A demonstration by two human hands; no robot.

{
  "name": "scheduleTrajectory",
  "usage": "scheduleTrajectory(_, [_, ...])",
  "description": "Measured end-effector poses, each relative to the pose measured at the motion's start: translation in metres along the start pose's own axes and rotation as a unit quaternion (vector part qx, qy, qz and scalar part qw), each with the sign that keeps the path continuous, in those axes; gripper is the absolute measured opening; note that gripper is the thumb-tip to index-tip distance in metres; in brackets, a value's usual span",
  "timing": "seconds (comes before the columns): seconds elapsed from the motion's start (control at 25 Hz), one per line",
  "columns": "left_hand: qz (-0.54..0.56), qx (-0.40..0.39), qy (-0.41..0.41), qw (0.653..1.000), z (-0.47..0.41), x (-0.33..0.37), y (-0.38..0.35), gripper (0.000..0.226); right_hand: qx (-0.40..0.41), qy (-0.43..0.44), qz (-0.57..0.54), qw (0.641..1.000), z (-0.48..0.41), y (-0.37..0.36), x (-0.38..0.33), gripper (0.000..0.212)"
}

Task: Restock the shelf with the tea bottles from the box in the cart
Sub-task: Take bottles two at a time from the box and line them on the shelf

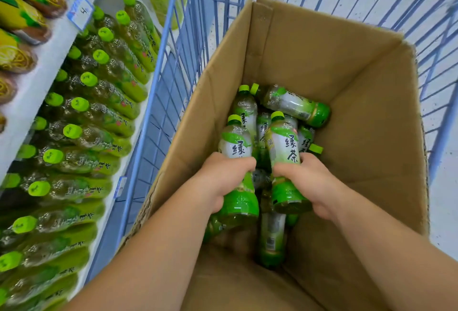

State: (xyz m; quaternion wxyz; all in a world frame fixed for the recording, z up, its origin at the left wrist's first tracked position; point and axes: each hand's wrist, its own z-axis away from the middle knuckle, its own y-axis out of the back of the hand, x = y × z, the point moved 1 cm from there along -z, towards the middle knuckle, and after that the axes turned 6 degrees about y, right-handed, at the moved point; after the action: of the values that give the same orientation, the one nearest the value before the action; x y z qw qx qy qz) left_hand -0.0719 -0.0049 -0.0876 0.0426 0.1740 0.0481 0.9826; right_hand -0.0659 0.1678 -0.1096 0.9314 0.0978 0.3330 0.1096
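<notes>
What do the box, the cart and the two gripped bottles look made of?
Box: matte brown cardboard, with creased flaps and a rough cut rim. Cart: probably metal wire with a blue coating, in a thin welded grid. Left bottle and right bottle: apparently clear plastic, with a glossy printed sleeve and a green cap.

**Both hands gripping, arms reaching forward and down**

Two bare forearms enter from the bottom edge and converge toward the middle. The left forearm [153, 248] comes up from the lower left, the right forearm [386, 243] from the lower right. The left hand [223, 179], back facing up, curls its fingers over the middle of the left bottle [235, 142], with the thumb below. The right hand [307, 181], also back up, wraps around the right bottle [285, 142] from the opposite side. The hands sit side by side, near each other but apart, and both wrists are roughly straight.
</notes>
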Motion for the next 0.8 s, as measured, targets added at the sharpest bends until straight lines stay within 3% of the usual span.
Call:
scheduleTrajectory(0.08, [-0.024, -0.004, -0.029, 0.999, 0.011, 0.0, 0.002, 0.037, 0.015, 0.022, -0.003, 1.0, 0.018, 0.003, 0.001, 0.042])
scheduleTrajectory(0.4, [-0.047, -0.007, -0.12, 0.992, 0.069, -0.016, 0.017, 0.058, 0.074, 0.104, 0.026, 0.991, 0.095, 0.006, -0.002, 0.048])
scheduleTrajectory(0.52, [-0.042, -0.024, -0.158, 0.986, 0.105, -0.021, 0.022, 0.049, 0.091, 0.124, 0.034, 0.988, 0.13, 0.006, -0.01, 0.048])
scheduleTrajectory(0.68, [-0.016, -0.024, -0.19, 0.981, 0.159, -0.025, 0.034, 0.024, 0.108, 0.15, 0.009, 0.983, 0.184, 0.012, -0.029, 0.032])
scheduleTrajectory(0.8, [-0.004, -0.024, -0.219, 0.975, 0.197, -0.031, 0.046, 0.029, 0.115, 0.173, 0.024, 0.978, 0.22, 0.02, -0.04, 0.031])
